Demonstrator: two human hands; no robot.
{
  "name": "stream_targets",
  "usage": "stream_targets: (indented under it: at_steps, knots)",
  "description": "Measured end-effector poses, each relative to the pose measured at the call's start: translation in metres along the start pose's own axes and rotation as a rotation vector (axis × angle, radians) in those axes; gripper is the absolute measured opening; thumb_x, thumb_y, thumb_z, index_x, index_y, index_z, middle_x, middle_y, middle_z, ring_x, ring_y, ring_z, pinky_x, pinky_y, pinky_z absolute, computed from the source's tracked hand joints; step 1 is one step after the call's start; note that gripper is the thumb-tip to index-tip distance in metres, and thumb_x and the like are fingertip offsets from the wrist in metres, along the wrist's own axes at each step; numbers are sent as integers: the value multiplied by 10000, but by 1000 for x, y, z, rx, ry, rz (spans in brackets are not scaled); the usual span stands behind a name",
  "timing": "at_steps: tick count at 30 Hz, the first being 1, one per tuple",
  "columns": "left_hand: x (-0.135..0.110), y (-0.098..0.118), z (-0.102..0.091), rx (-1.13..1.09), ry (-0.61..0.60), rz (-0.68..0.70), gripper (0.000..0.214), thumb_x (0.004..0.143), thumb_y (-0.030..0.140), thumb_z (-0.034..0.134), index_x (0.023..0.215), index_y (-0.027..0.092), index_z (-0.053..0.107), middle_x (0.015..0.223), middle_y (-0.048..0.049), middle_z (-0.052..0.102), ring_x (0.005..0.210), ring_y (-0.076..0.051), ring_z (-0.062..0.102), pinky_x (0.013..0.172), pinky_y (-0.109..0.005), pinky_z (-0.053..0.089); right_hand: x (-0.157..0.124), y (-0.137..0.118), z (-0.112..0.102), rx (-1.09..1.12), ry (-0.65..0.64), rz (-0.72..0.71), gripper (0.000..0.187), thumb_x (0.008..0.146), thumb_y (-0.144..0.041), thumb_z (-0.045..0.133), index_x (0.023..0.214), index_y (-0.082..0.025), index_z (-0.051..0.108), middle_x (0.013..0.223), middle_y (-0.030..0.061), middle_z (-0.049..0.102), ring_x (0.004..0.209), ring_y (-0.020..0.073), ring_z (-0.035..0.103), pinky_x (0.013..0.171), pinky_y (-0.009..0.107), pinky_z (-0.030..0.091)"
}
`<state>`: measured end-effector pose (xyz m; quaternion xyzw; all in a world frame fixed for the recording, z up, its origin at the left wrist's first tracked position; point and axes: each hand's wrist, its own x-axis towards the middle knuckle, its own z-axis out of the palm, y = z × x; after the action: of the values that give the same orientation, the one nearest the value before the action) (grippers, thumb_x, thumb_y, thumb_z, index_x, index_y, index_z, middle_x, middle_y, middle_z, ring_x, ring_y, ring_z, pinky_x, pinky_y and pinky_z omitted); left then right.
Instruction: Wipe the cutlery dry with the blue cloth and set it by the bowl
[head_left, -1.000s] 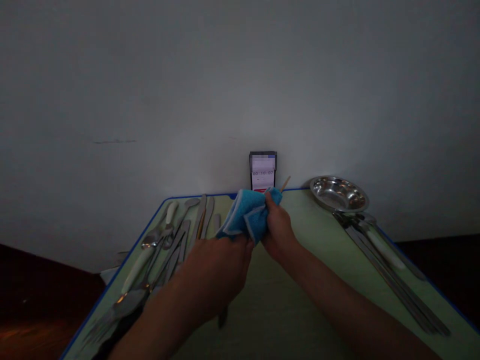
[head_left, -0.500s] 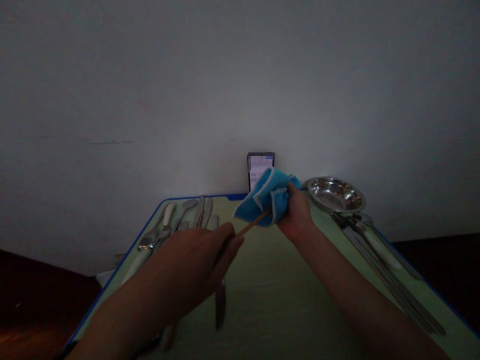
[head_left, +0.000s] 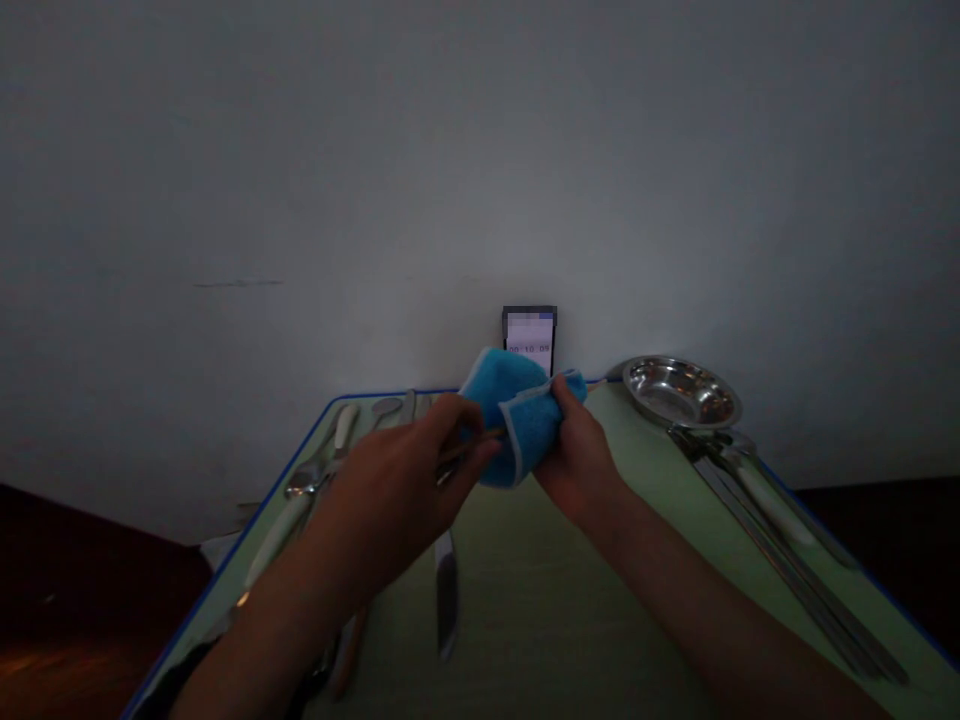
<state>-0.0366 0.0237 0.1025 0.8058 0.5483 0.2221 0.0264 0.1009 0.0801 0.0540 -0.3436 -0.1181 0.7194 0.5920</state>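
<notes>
My left hand (head_left: 409, 465) pinches a thin wooden chopstick (head_left: 491, 434) between thumb and fingers. The chopstick runs into a blue cloth (head_left: 534, 430) with pale edging, folded around it. My right hand (head_left: 583, 450) is closed on the cloth, thumb on top, and a thin light tip pokes out past it on the right. Both hands are above the far half of the pale green table (head_left: 555, 600). Below my left hand lies a table knife (head_left: 446, 595), its upper end partly hidden.
A steel bowl (head_left: 679, 395) sits at the back right, with several pieces of cutlery (head_left: 780, 560) in front of it. Several spoons and other cutlery (head_left: 304, 480) lie along the left side, partly behind my arm. A phone (head_left: 529, 335) showing a timer leans on the wall (head_left: 480, 170).
My left hand has come closer to the cloth, so less chopstick shows between them. The cloth has turned and dropped slightly, and a tip now sticks out on the right.
</notes>
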Motion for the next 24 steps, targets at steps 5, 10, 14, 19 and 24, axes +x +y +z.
stream_targets:
  at_steps: [5,10,14,19,24]
  knots:
    - [-6,4,-7,-52,-93,113,78,854,264,436,872,196,401,632,45,547,484,-99,504,445,-207,319,-5,-7,0,-30,1,-56,238,793,-396,507,801,-177,599,781,14,680,784,161,633,745,324,512]
    - [-13,-7,-26,-105,-270,187,165,806,336,542,868,221,440,680,51,538,568,-99,524,508,-203,371,-5,-29,2,-41,-22,-184,237,801,-384,496,722,-189,605,714,-12,667,695,128,624,741,298,505]
    - [-13,-16,-28,-71,-249,188,295,725,414,630,839,220,438,656,64,517,534,-93,506,484,-195,362,-7,-28,3,-58,-75,-178,239,785,-394,513,703,-188,601,679,-15,658,673,130,621,732,298,504]
    - [-11,-13,-25,-37,-228,187,374,662,433,681,802,216,410,615,80,486,491,-85,477,459,-188,349,-8,-22,3,-69,-58,-167,228,779,-390,518,737,-183,605,705,-8,666,681,135,627,730,306,504]
    - [-8,-6,-23,58,-234,151,381,653,399,698,773,209,390,599,74,479,484,-95,472,431,-188,320,-10,-18,4,-98,-25,-168,223,760,-397,540,725,-183,591,668,-11,661,646,133,625,707,306,508]
